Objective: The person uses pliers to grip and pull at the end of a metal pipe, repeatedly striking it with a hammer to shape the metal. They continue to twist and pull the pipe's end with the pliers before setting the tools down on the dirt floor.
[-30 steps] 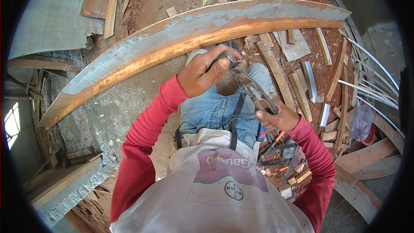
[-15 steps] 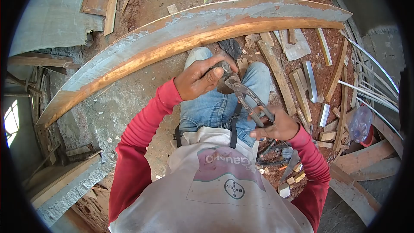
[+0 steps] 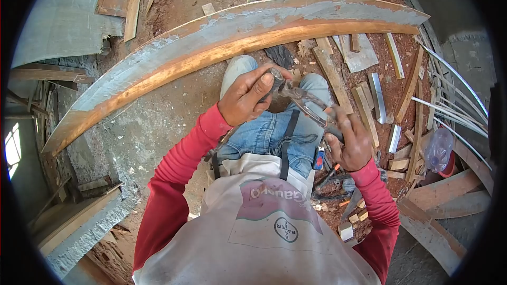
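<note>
My left hand (image 3: 245,99) is closed around a small dark metal piece (image 3: 276,78) held over my knees. My right hand (image 3: 349,142) grips the handles of rusty pincers (image 3: 306,104), whose jaws bite on the end of that piece. I sit in blue jeans and a red long-sleeved shirt with a white apron. A long curved wooden board (image 3: 211,42), smeared with grey cement, lies just beyond my knees.
Wood offcuts and slats (image 3: 338,82) litter the red earth to the right, with white pipes (image 3: 454,105) and a plastic bottle (image 3: 440,150). More tools lie by my right hip (image 3: 330,184). A concrete slab (image 3: 63,21) and planks sit at the left.
My right hand has swung the pincer handles up and to the right, and closed on them. My left hand stays on the metal piece, shifted slightly.
</note>
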{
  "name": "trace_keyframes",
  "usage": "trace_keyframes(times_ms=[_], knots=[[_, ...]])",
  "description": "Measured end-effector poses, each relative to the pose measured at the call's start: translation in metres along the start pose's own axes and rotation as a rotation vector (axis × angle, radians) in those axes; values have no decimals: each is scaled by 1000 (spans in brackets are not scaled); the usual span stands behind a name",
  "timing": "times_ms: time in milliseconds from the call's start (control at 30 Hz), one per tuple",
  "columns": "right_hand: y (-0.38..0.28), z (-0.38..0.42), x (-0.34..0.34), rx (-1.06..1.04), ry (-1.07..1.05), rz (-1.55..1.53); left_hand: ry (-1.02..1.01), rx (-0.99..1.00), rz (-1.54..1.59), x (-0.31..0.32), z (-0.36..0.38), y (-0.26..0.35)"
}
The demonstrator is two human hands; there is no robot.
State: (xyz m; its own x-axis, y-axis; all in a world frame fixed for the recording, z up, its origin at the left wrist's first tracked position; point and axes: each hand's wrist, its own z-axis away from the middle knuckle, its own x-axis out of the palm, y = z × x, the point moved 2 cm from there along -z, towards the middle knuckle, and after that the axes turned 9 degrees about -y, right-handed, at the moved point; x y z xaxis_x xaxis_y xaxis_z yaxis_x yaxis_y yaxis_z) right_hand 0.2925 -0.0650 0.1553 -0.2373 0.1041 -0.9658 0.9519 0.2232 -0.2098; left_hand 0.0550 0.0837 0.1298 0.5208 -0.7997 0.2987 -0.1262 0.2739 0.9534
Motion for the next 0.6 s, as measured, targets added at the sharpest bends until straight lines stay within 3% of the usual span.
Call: trace_keyframes(times_ms=[67,100,133,333,367,400,467,500,533,600], knots=[[8,4,10,25,-160,-619,-29,10,-2,-1,-1,-2],[7,0,0,105,-419,-828,-60,16,-7,-2,-3,-1],[8,-1,-1,102,-415,-823,-61,22,-10,-1,-4,0],[-1,0,-3,276,-745,-1685,-91,18,-18,1,-12,3],[-3,-3,-11,409,-723,-1392,-98,24,-13,-2,-13,7],[-3,-2,-7,406,-718,-1392,-106,33,-13,-4,-15,10],[2,-2,-5,229,-193,-816,-95,45,-41,-8,-17,11],[0,-4,-17,192,-223,-601,-78,55,-62,-10,-18,12],[-2,-7,-20,192,-217,-600,-82,57,-66,-11,-19,14],[-6,-16,-26,73,32,-194,-109,80,-144,-14,-20,19]])
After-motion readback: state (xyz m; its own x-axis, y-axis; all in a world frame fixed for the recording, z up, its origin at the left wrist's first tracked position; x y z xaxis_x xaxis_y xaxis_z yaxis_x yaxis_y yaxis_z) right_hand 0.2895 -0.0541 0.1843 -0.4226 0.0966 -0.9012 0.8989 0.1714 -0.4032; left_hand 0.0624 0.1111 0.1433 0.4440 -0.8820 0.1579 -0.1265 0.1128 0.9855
